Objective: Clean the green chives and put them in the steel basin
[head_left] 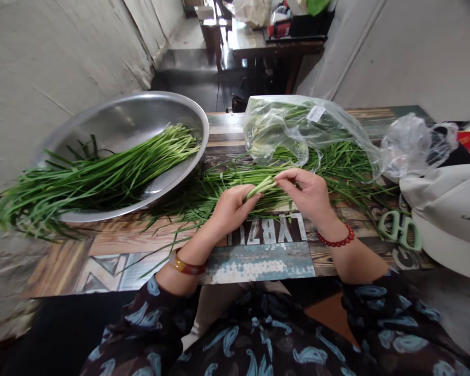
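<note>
My left hand (pixel 232 208) is closed round a small bunch of garlic chives (pixel 263 186), whose pale stem ends point right. At those ends, the thumb and fingertips of my right hand (pixel 308 197) are pinched together; the stem tips reach them. Beneath both hands, loose chives (pixel 227 180) lie spread over the table. A big steel bowl (pixel 121 112) on the left holds a thick heap of chives (pixel 141 162), the leaves hanging over its rim. Behind my right hand, a clear plastic bag (pixel 297 122) covers more chives.
Green-handled scissors (pixel 400 230) lie on the patterned wooden table (pixel 258 263), right of my right hand. Next to them are a white cap (pixel 448 214) and a crumpled plastic bag (pixel 409 143). Walls stand on both sides; another table (pixel 250 44) is farther back.
</note>
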### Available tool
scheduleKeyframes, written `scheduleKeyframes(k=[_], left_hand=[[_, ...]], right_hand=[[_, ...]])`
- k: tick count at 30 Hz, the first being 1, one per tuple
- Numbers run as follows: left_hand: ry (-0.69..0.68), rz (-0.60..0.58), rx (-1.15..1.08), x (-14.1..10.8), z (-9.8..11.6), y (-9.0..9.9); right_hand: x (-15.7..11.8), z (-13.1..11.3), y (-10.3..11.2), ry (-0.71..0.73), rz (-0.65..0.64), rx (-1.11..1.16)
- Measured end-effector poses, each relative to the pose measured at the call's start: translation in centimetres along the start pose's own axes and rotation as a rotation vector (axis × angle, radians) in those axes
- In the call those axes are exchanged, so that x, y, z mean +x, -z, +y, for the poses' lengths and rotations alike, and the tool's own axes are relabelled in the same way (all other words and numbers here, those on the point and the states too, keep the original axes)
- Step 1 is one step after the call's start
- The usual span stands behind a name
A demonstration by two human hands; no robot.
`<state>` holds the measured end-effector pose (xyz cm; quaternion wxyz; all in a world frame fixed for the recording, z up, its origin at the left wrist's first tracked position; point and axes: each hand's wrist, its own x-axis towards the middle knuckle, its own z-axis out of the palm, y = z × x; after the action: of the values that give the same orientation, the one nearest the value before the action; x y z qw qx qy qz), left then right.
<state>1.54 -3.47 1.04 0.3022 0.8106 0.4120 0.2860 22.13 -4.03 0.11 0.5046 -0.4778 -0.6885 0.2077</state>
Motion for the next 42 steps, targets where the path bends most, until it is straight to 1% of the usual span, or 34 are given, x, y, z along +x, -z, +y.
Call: scheduleKeyframes(k=[2,4,5,7,9,11,13,17,20,22,24,26,29,32,35,37,40,42], left_hand=[[0.055,0.006,-0.066,0.0,0.2,0.2],[0.081,-0.003,-0.114,0.0,0.3,0.3],[0.087,-0.008,-0.129,0.1,0.3,0.4],[0.092,-0.013,-0.142,0.1,0.2,0.3],[0.092,-0.018,-0.144,0.1,0.2,0.3],[0.087,-0.028,-0.149,0.1,0.3,0.2],[0.082,-0.039,-0.154,0.1,0.4,0.2],[0.086,-0.038,-0.141,0.1,0.2,0.1],[0.088,-0.033,-0.126,0.2,0.0,0.1],[0.097,-0.031,-0.120,0.1,0.0,0.2],[0.107,-0.028,-0.127,0.1,0.0,0.4],[0.119,-0.024,-0.139,0.1,0.0,0.5],[0.125,-0.002,-0.146,0.0,0.0,0.6],[0.108,0.012,-0.144,0.0,-0.1,0.6],[0.076,0.006,-0.140,0.0,0.0,0.6],[0.054,0.012,-0.120,0.0,0.0,0.5],[0.031,0.028,-0.086,0.0,0.1,0.5],[0.022,0.033,-0.084,0.0,0.1,0.5]], right_hand=[[0.1,0.1,0.2,-0.008,0.068,-0.007],[0.2,0.0,0.4,0.061,0.096,-0.034],[0.2,-0.1,0.4,0.116,0.084,-0.060],[0.3,-0.3,0.2,0.220,0.016,-0.122],[0.2,-0.3,-0.2,0.273,-0.068,-0.190],[0.0,-0.1,-0.7,0.270,-0.128,-0.243],[-0.2,0.1,-1.2,0.244,-0.149,-0.239],[-0.2,0.1,-1.8,0.188,-0.126,-0.071],[0.0,0.3,-1.3,0.078,-0.033,0.016],[0.2,0.6,-0.6,-0.031,0.066,0.056],[0.4,0.8,0.3,-0.080,0.122,0.087],[0.6,0.8,1.1,-0.053,0.115,0.109],[0.8,0.5,1.7,0.018,0.055,0.105],[0.9,0.2,1.5,0.075,-0.008,0.046],[0.8,0.1,0.9,0.131,-0.093,-0.014],[0.8,0.0,0.5,0.170,-0.128,-0.043],[0.7,0.0,0.1,0.200,-0.103,-0.048],[0.6,0.0,-0.2,0.177,-0.070,-0.008]])
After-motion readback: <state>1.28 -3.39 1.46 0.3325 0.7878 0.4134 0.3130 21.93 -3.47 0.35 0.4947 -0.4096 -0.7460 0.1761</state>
